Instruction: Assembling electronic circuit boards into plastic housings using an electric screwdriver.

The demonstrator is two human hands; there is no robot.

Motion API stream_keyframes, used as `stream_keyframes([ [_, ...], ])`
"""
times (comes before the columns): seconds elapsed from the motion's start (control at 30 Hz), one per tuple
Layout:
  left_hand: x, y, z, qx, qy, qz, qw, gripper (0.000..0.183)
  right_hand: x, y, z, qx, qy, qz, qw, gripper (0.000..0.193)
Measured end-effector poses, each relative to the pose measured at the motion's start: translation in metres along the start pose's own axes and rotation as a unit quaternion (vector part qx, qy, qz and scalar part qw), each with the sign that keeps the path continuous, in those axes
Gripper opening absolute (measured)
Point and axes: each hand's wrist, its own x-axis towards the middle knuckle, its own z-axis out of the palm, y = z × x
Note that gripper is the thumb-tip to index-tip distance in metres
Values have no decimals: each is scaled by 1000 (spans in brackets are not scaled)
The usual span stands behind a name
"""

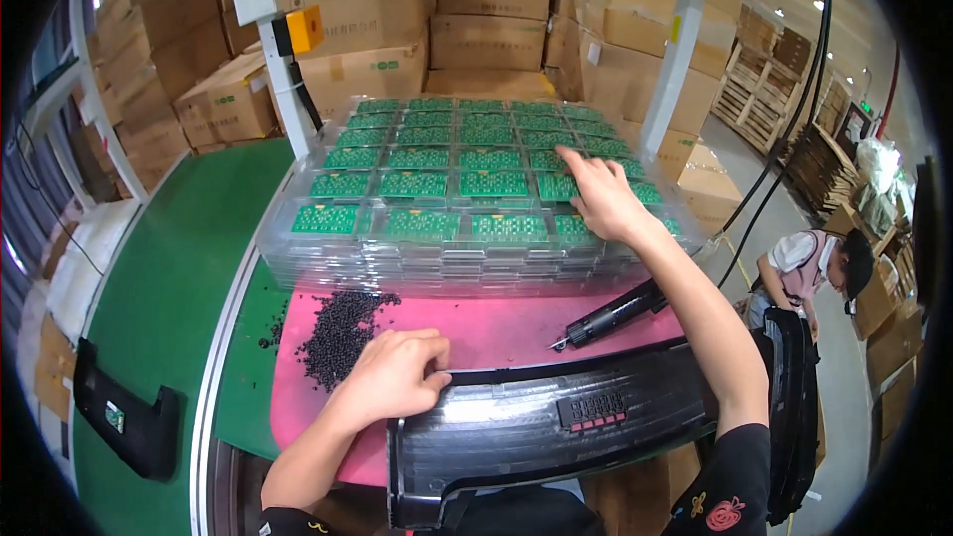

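Note:
My right hand (603,201) reaches over clear plastic trays (427,256) stacked at the far side of the bench. Its fingers are apart, over a green circuit board (554,186) in the top tray; whether they touch it is hard to tell. Rows of similar boards fill that tray. Curled fingers close my left hand (397,369), which rests by the left end of a long black plastic housing (486,427); what it pinches, if anything, is hidden. Just beyond this hand lies a heap of small black screws (338,337). A black electric screwdriver (611,318) lies beneath my right forearm.
Under the housing is a pink mat (467,323). A green conveyor belt (189,288) runs along the left, carrying another black housing (124,412) with a small board. More black housings (791,407) stand at right, near a person (809,273). Cardboard boxes (491,40) are stacked behind.

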Motion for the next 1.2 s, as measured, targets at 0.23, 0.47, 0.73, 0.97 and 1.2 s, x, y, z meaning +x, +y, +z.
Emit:
stream_keyframes([
  [0.23,4,-27,-14,1,17,72,997,30,-64,-77,-46,541,127,-22,831,78],
  [0.47,19,60,-1,-238,90,136,957,68,-154,-118,-52,717,46,-21,695,82],
  [0.73,36,60,29,-190,-5,128,973,55,-222,-80,-41,481,66,62,872,58],
  [0.97,36,59,58,-24,-133,104,985,53,-244,-55,-20,329,-60,31,942,57],
  [1.2,40,63,63,0,-153,130,980,48,-250,-52,-12,325,-82,43,941,58],
])
